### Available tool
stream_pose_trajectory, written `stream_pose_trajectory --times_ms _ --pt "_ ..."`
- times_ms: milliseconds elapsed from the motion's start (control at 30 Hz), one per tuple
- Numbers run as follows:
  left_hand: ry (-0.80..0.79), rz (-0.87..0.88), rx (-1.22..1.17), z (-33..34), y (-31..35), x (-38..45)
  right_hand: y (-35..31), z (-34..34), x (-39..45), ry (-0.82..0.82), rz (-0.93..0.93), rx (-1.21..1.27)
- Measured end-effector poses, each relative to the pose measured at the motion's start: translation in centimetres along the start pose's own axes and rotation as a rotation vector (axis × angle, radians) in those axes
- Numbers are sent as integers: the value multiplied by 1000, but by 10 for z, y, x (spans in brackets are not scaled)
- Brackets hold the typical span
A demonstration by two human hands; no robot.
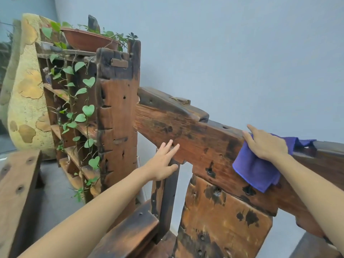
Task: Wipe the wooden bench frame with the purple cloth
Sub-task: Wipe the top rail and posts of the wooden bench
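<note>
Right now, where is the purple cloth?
In the head view, right of centre, the purple cloth is draped over the dark wooden bench's top rail, under the right hand; the left hand rests further left.

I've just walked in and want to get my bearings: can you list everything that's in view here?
wooden bench frame: one, dark reddish brown with black patches, centre to right, against the wall
purple cloth: one, purple, draped over the bench's top rail at the right
wooden shelf: one, brown, left of the bench's tall post
trailing plant: one, green heart-shaped leaves, hanging down the shelf
bowl planter: one, reddish brown, on top of the shelf
large vase: one, yellowish with tan patches, far left
wall: pale blue-grey, behind everything
left hand: one, flat on the frame, fingers spread
right hand: one, pressing the cloth on the rail
</note>
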State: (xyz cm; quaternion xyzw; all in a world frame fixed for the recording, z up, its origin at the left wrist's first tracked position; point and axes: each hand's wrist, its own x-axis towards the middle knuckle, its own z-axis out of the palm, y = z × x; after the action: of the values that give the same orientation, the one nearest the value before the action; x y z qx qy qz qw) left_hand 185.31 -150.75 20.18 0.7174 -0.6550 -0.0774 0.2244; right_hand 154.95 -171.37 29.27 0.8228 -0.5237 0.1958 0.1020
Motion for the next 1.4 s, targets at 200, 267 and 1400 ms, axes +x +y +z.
stream_pose_trajectory --times_ms 200,267,1400 --pt "154 157 -6 33 15 131 -56 27 65 -61 -22 63" --pt "325 221 26 39 10 161 -76 37 84 -101 -14 112" --pt "547 613 465 -180 -243 300 -290 143 82 795 543 200"
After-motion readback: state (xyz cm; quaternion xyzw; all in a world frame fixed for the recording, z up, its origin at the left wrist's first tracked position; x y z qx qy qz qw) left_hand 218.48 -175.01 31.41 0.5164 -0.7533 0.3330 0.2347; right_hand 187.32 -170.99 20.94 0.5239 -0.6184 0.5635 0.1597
